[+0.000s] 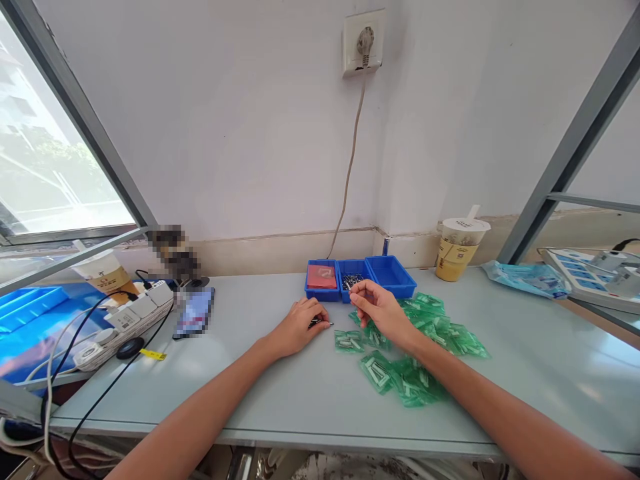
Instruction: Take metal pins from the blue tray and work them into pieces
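Observation:
My left hand (pixel 300 325) rests on the tabletop with its fingers curled around small metal screws (pixel 320 323), whose ends show by the fingertips. Raised over the front of the blue bins, my right hand (pixel 377 307) has thumb and fingertips pinched together; whatever lies between them is too small to make out. Just behind it, the middle blue bin (pixel 345 267) contains a heap of loose screws (pixel 351 281). Around and under the right wrist lie several green plastic bags (pixel 377 371) with small pale and metal pieces inside.
Red packets (pixel 321 277) fill the left bin; the right blue bin (pixel 393 273) stands beside the middle one. A drink cup (pixel 459 250) and a blue plastic packet (pixel 525 279) sit at the back right. A phone (pixel 194 313), power strip (pixel 135 317) and cables are leftward.

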`<state>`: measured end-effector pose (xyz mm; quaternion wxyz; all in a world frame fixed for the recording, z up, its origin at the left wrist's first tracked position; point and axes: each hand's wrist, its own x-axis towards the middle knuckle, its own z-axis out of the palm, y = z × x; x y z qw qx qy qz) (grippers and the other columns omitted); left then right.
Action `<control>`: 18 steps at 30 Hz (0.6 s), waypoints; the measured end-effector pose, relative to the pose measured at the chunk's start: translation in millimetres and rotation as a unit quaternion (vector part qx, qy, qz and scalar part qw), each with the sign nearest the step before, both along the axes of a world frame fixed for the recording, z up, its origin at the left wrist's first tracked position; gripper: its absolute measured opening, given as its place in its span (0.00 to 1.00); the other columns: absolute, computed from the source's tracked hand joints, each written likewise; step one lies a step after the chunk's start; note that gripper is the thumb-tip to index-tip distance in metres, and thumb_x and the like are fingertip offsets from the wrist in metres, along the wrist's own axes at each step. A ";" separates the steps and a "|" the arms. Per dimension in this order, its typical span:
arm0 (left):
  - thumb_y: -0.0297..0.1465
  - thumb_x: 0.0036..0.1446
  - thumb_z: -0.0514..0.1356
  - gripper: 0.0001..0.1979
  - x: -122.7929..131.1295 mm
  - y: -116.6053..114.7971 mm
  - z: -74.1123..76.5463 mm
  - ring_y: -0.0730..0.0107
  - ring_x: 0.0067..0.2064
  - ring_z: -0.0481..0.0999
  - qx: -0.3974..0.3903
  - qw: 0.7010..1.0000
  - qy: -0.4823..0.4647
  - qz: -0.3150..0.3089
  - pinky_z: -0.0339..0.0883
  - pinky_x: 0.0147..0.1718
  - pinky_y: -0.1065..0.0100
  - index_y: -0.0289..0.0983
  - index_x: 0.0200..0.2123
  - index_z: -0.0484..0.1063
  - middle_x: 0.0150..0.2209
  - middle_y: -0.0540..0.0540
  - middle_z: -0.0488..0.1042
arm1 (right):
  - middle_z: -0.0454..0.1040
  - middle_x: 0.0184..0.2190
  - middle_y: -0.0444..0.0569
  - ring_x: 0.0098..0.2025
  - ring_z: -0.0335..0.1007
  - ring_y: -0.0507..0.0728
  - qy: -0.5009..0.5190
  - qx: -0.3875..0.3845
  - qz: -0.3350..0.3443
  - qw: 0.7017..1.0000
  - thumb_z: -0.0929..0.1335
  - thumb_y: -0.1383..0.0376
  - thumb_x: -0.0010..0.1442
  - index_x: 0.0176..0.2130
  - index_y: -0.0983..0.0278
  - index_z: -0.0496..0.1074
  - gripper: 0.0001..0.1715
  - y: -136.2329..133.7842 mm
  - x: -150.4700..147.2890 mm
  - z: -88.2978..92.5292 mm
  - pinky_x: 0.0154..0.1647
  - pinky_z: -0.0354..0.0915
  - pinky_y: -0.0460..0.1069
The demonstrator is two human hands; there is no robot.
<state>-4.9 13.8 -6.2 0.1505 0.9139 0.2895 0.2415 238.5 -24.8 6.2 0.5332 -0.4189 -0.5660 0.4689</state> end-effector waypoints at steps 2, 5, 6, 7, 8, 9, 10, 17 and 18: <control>0.38 0.72 0.57 0.10 0.0 -0.2 0.1 0.63 0.45 0.69 -0.003 1.000 0.002 0.001 0.63 0.50 0.61 0.39 0.41 0.72 0.43 0.46 0.73 | 0.67 0.30 0.42 0.26 0.65 0.52 -0.044 0.037 -0.024 0.998 0.73 0.48 0.61 0.42 0.59 0.69 0.20 0.4 -0.6 -1.5 0.20 0.69 0.48; 0.38 0.72 0.56 0.10 -0.5 -0.6 0.5 0.63 0.46 0.69 -0.010 1.000 -0.002 0.001 0.64 0.50 0.60 0.39 0.42 0.72 0.44 0.46 0.72 | 0.67 0.32 0.43 0.26 0.65 0.52 -0.103 0.063 -0.052 0.991 0.70 0.50 0.65 0.43 0.59 0.70 0.16 -2.3 -1.3 -1.0 0.21 0.70 0.48; 0.38 0.72 0.56 0.10 -0.6 -0.7 0.6 0.63 0.46 0.69 -0.012 1.000 -0.004 0.002 0.64 0.51 0.60 0.39 0.42 0.72 0.44 0.45 0.72 | 0.68 0.32 0.43 0.26 0.65 0.53 -0.118 0.068 -0.059 0.989 0.69 0.50 0.65 0.42 0.59 0.70 0.16 -3.7 -1.6 -0.4 0.21 0.70 0.48; 0.38 0.72 0.56 0.10 -0.8 -0.8 0.6 0.63 0.46 0.69 -0.012 1.000 -0.007 0.002 0.64 0.51 0.60 0.40 0.42 0.72 0.45 0.45 0.72 | 0.68 0.33 0.44 0.28 0.66 0.53 -0.128 0.073 -0.065 0.987 0.69 0.51 0.65 0.42 0.58 0.70 0.15 -5.0 -2.0 0.3 0.21 0.70 0.48; 0.38 0.72 0.57 0.10 -0.9 -0.8 0.5 0.62 0.46 0.69 -0.012 1.000 -0.008 0.002 0.64 0.51 0.60 0.40 0.42 0.72 0.45 0.45 0.72 | 0.68 0.33 0.45 0.28 0.66 0.54 -0.135 0.077 -0.068 0.985 0.70 0.51 0.65 0.42 0.58 0.70 0.15 -6.1 -2.4 0.9 0.21 0.70 0.48; 0.38 0.72 0.57 0.09 -1.0 -0.9 0.5 0.62 0.46 0.69 -0.012 1.000 -0.010 0.002 0.64 0.51 0.60 0.40 0.42 0.72 0.45 0.45 0.71 | 0.68 0.33 0.45 0.28 0.66 0.54 -0.138 0.078 -0.069 0.985 0.70 0.51 0.65 0.41 0.58 0.70 0.15 -6.9 -2.8 1.3 0.21 0.70 0.48; 0.38 0.72 0.57 0.09 -1.0 -1.0 0.5 0.62 0.47 0.69 -0.012 1.000 -0.010 0.003 0.64 0.51 0.59 0.40 0.43 0.72 0.45 0.45 0.71 | 0.68 0.32 0.44 0.27 0.66 0.54 -0.135 0.075 -0.067 0.986 0.70 0.50 0.64 0.40 0.58 0.70 0.15 -7.3 -3.2 1.6 0.20 0.69 0.48; 0.39 0.72 0.56 0.10 -0.9 -2.2 1.7 0.61 0.47 0.69 -0.015 1.000 -0.007 0.008 0.64 0.51 0.59 0.40 0.43 0.73 0.45 0.44 0.71 | 0.64 0.26 0.40 0.21 0.59 0.50 -0.041 -0.009 -0.001 0.999 0.71 0.44 0.62 0.36 0.60 0.66 0.23 -3.2 -2.7 1.4 0.16 0.66 0.46; 0.39 0.72 0.56 0.10 -1.0 -2.2 1.6 0.61 0.47 0.69 -0.015 1.000 -0.008 0.008 0.64 0.51 0.59 0.40 0.43 0.73 0.45 0.44 0.71 | 0.65 0.27 0.40 0.21 0.60 0.50 -0.031 -0.020 0.002 0.999 0.71 0.43 0.61 0.36 0.60 0.67 0.24 -3.0 -2.5 1.7 0.16 0.67 0.46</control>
